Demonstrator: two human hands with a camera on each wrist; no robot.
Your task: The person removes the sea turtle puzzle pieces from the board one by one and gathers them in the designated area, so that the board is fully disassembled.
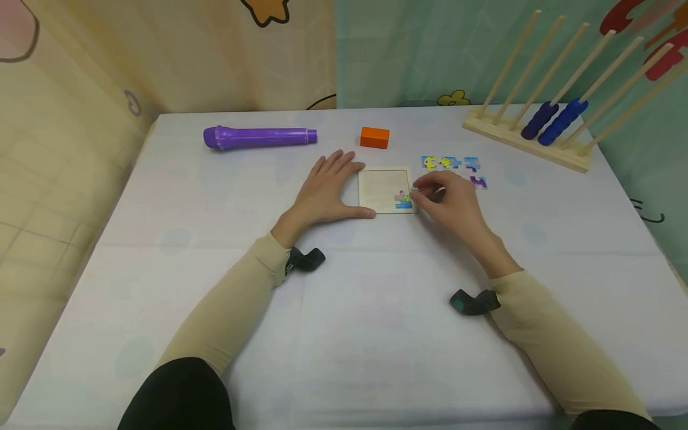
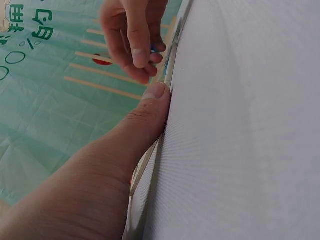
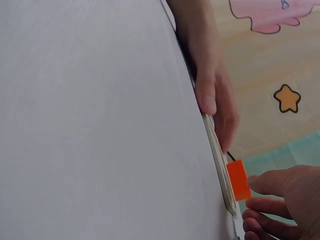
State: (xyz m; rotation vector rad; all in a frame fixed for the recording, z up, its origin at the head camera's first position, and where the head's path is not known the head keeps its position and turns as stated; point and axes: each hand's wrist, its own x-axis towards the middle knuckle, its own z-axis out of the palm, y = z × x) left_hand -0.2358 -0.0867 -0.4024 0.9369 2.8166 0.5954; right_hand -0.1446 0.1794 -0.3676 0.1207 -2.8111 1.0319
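A small square wooden puzzle board (image 1: pixel 378 185) lies on the table between both hands. Pink, green and blue puzzle pieces (image 1: pixel 403 203) sit in its lower right corner. My left hand (image 1: pixel 329 190) is spread at the board's left side, its thumb along the near edge; the left wrist view shows this thumb (image 2: pixel 156 92) right at the rim. At the board's right edge my right hand (image 1: pixel 448 197) hovers with loosely bent fingers. In the right wrist view, its thumb and fingers (image 3: pixel 270 205) stand apart with nothing visible between them. Several loose puzzle pieces (image 1: pixel 450 162) lie beyond this hand.
A purple toy microphone (image 1: pixel 260 137) lies at the back left. An orange block (image 1: pixel 374 137) sits behind the board. At the back right stands a wooden rod abacus (image 1: pixel 529 140) with dark blue beads. A white cloth (image 1: pixel 365 310) covers the table; curtains hang behind it.
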